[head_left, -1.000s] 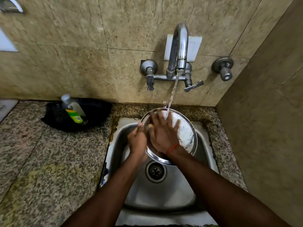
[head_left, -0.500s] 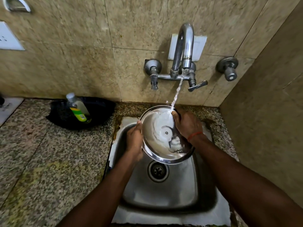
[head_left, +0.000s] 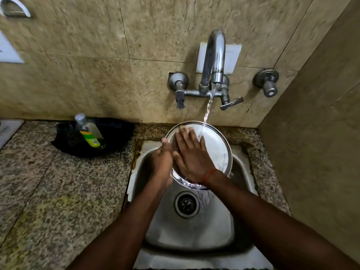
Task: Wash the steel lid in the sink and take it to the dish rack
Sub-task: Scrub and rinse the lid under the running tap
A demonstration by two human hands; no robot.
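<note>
The round steel lid (head_left: 216,147) is tilted above the steel sink (head_left: 241,172), under the running stream from the tap (head_left: 214,61). My left hand (head_left: 162,160) grips the lid's left rim. My right hand (head_left: 191,154) lies flat on the lid's face with its fingers spread, covering the lid's left half. A red thread circles my right wrist. Water runs off the lid's lower edge toward the drain (head_left: 186,204). No dish rack is in view.
A soap bottle (head_left: 88,131) leans in a black tray (head_left: 116,133) on the granite counter (head_left: 58,191) left of the sink. Tiled walls stand close behind and to the right. A second wall valve (head_left: 267,82) juts out right of the tap.
My right hand has moved from the lid's upper right rim back onto its face, fingers spread flat. The foam seen on the lid earlier is gone. My left hand keeps its hold.
</note>
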